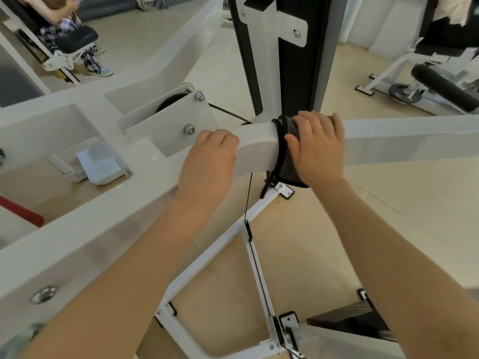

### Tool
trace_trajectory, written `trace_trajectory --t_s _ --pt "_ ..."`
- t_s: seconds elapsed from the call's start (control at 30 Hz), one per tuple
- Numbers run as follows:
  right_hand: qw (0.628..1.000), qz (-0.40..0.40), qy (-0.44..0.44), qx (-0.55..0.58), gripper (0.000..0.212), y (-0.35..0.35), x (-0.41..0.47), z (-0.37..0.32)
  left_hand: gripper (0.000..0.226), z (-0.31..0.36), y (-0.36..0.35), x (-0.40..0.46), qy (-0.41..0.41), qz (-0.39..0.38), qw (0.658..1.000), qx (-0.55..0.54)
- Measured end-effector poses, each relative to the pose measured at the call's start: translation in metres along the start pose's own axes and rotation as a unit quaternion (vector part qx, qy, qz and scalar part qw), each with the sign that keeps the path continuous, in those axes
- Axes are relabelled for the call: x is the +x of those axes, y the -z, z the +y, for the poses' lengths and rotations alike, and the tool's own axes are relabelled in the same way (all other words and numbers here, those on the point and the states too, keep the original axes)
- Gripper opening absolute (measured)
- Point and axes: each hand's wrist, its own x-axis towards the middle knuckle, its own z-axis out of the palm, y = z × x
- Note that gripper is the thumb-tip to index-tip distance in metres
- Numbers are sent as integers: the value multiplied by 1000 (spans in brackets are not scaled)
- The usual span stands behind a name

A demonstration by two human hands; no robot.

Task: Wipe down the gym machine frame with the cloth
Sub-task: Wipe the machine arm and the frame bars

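Note:
The white gym machine frame [259,143] crosses the view as a thick beam with a rounded bend at the centre. A dark grey cloth with black edging [286,164] is wrapped over the beam just right of the bend. My right hand [317,149] presses flat on the cloth, fingers curled over the beam's top, a gold ring on one finger. My left hand [210,161] grips the beam just left of the bend, fingers curled over its top edge. A small gap of bare beam separates the two hands.
A black upright column with a white bracket [274,35] rises behind the beam. A pulley housing with bolts [181,115] sits to the left. Thin cables and lower white bars [248,229] run below. A seated person [64,24] is far left; another machine [440,86] stands right.

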Motion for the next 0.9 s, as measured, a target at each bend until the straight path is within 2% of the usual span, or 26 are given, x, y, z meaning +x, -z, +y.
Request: trace_trajectory --t_s 0.07,0.17,0.3,0.47,0.57,0.63,0.9 --pt "998 61 -4 5 46 -11 -13 -34 18 0 1 1 -2 1 1000 3" --pt "995 90 33 38 53 -24 -26 -66 18 2 3 1 -7 6 1000 11" --pt "989 133 60 19 50 -37 -24 -42 22 4 2 -2 -10 6 999 37" --pt "988 127 -79 -41 56 -40 -36 25 28 5 -3 -5 -34 22 993 113" --pt "982 101 -160 -6 61 -34 -38 52 29 7 -7 -5 -28 19 989 145" --pt "979 103 -173 25 60 -33 -35 51 27 8 -7 -4 -21 21 989 146" --pt "990 131 32 30 49 -34 -23 -19 22 8 -10 -3 -20 27 986 166"
